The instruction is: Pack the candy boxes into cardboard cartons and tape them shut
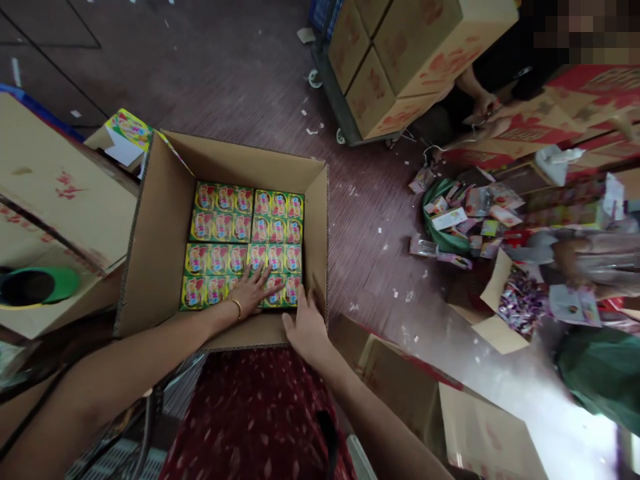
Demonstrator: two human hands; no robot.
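An open cardboard box [160, 227] stands in front of me, its bottom covered by a flat layer of green and yellow printed packs [235, 230]. My left hand [253, 290], with a bracelet at the wrist, lies flat with spread fingers on the packs at the near right corner. Beside it, my right hand [306, 325] rests over the box's near edge, fingers stretched down inside against the packs; it holds nothing that I can see.
Stacked cartons on a wheeled cart [395, 60] stand at the back. Another person's hand [483, 103] works at red-printed cartons on the right. Loose small packets [465, 223] litter the floor there. A carton with a green roll [37, 283] sits at my left.
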